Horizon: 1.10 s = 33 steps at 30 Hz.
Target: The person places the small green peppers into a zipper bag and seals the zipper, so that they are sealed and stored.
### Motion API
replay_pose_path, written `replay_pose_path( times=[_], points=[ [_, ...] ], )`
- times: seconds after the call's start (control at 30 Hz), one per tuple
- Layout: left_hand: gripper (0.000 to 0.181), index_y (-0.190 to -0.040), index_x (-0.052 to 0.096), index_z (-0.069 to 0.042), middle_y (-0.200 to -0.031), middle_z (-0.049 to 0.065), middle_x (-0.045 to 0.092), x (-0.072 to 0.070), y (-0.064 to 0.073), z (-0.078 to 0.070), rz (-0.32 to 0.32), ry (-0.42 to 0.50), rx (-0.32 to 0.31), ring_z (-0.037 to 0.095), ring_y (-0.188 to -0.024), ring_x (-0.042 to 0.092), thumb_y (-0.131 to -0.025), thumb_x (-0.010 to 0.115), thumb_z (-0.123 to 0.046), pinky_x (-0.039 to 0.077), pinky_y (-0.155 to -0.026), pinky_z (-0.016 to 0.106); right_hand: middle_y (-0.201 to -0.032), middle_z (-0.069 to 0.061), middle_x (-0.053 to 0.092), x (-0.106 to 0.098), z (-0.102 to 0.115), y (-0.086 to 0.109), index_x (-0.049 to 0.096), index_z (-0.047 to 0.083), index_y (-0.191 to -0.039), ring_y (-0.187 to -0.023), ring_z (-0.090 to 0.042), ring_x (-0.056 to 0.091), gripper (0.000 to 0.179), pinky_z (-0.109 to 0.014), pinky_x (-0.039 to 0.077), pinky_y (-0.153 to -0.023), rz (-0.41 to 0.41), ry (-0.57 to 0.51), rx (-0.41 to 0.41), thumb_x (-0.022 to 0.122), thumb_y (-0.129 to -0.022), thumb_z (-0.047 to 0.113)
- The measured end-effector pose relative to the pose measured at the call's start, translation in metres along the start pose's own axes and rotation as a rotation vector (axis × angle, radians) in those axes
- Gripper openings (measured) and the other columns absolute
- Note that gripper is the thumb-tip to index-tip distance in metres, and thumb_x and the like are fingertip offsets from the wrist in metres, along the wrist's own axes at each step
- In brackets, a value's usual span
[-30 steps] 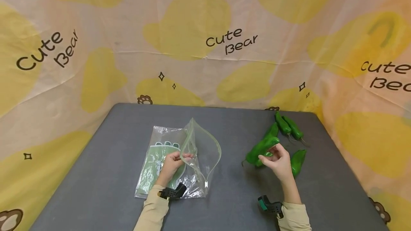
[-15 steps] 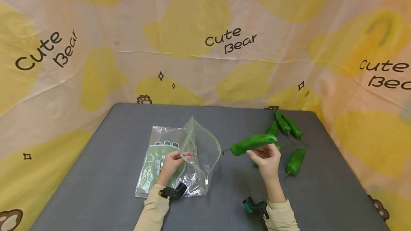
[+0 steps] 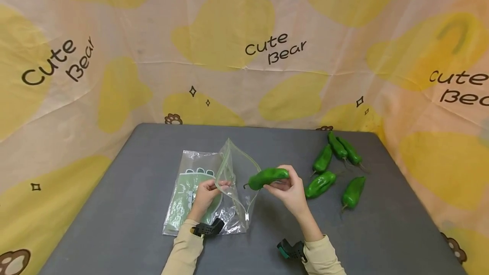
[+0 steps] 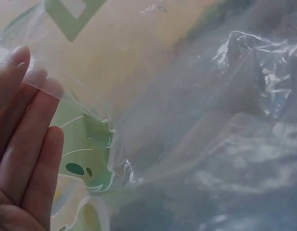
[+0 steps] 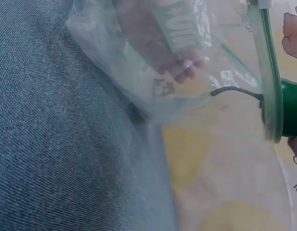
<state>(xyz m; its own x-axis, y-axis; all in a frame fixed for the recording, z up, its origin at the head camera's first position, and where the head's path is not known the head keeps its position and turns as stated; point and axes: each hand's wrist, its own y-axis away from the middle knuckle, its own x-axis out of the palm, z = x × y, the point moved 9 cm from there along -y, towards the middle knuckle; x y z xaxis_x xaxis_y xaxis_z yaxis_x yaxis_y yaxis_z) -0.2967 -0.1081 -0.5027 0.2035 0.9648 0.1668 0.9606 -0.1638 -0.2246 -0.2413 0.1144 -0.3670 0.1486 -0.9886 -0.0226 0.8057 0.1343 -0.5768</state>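
Note:
My left hand (image 3: 205, 196) pinches the edge of a clear zip bag (image 3: 231, 220), whose green-edged mouth gapes to the right. A green print with white loops shows on the bag's left part. In the left wrist view, clear film lies between the thumb and fingers (image 4: 30, 149). At the bag's mouth, my right hand (image 3: 291, 194) holds a green pepper (image 3: 266, 178) by its right end, stem pointing left. In the right wrist view, the pepper (image 5: 293, 108) is at the green zip rim (image 5: 269, 72) and its dark stem reaches past it.
Several more green peppers lie at the right of the grey table (image 3: 114, 207), among them a pepper (image 3: 321, 184) close behind the right hand and another pepper (image 3: 353, 193) farther right. A white slider (image 3: 246, 217) sits on the zip. A patterned cloth (image 3: 214, 54) surrounds the table.
My right hand has lifted the pepper off the group at the right and carried it left to the bag's mouth. The left hand and bag have stayed nearly still.

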Motion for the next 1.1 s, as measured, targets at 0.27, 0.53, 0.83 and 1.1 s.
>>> replay_pose_path(
  times=[0.27,0.53,0.83,1.1],
  points=[
    [0.005,-0.081,0.066,-0.005,-0.088,0.006,0.067,-0.002,-0.002,-0.01,-0.064,0.013,0.023,0.02,-0.085,0.063,-0.078,0.066,-0.002,0.047,-0.083,0.03,-0.096,-0.007,0.057,0.006,-0.006,-0.001,0.051,-0.01,-0.101,-0.088,-0.011,0.058,0.042,-0.039,0.05,-0.077,0.044,0.062,0.129,0.068,-0.064,-0.02],
    [0.008,-0.079,0.067,-0.01,-0.088,0.007,0.067,0.003,-0.001,-0.015,-0.046,0.045,0.049,0.019,-0.084,0.063,-0.079,0.065,-0.002,0.046,-0.084,0.031,-0.098,-0.02,0.056,0.011,-0.008,0.002,0.048,-0.011,-0.108,-0.088,-0.013,0.059,0.05,-0.036,0.05,-0.077,0.085,0.07,0.175,0.069,-0.064,-0.019],
    [0.005,-0.079,0.067,-0.005,-0.085,0.006,0.067,0.003,-0.001,-0.022,-0.092,0.022,0.124,0.019,-0.082,0.064,-0.078,0.066,-0.001,0.048,-0.08,0.03,-0.095,-0.021,0.058,0.011,-0.014,0.006,0.052,-0.009,-0.104,-0.085,-0.027,0.06,0.039,-0.036,0.052,-0.074,0.083,0.064,0.251,0.068,-0.069,-0.014],
    [0.014,-0.078,0.068,-0.01,-0.082,0.003,0.068,0.005,0.0,-0.028,-0.12,0.022,0.151,0.017,-0.08,0.064,-0.079,0.063,0.004,0.05,-0.077,0.026,-0.089,-0.021,0.059,0.008,-0.014,0.006,0.054,-0.01,-0.098,-0.079,-0.033,0.062,0.028,-0.031,0.053,-0.068,0.059,0.083,0.27,0.067,-0.073,-0.01]
  ],
)
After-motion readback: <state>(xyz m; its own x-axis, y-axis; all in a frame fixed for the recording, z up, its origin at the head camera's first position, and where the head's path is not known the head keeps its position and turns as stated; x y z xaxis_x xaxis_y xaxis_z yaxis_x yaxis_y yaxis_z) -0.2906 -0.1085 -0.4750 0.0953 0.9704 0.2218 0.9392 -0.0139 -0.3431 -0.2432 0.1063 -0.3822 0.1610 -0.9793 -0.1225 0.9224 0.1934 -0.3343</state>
